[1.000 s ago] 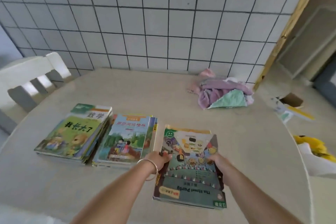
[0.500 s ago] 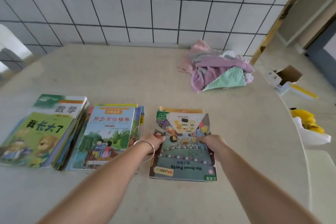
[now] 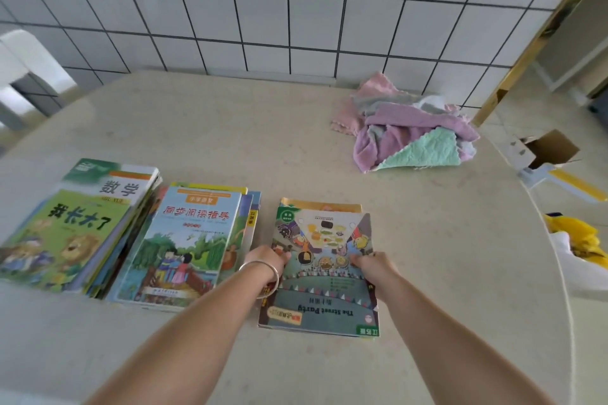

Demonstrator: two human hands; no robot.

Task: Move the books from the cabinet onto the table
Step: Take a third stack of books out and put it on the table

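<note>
Three piles of books lie on the beige table (image 3: 296,148). The right pile (image 3: 324,299) has a grey-green cover reading "The Street Party", upside down to me. My left hand (image 3: 268,261), with a bangle on the wrist, grips its left edge. My right hand (image 3: 373,265) grips its right edge, thumb on the cover. The pile rests flat on the table. A middle pile (image 3: 184,240) has a blue cover with a garden picture. A left pile (image 3: 75,223) has green covers with a lion. The cabinet is out of view.
A heap of pink, purple and mint cloths (image 3: 408,135) lies at the table's back right. A tiled wall (image 3: 296,10) stands behind. A white chair (image 3: 23,76) is at the far left. Beyond the right edge are a cardboard box (image 3: 546,149) and a yellow object (image 3: 582,237).
The right pile came down from a slightly lifted, nearer position and now lies flat beside the middle pile. Both hands stayed on its edges. The camera moved closer and tilted down.
</note>
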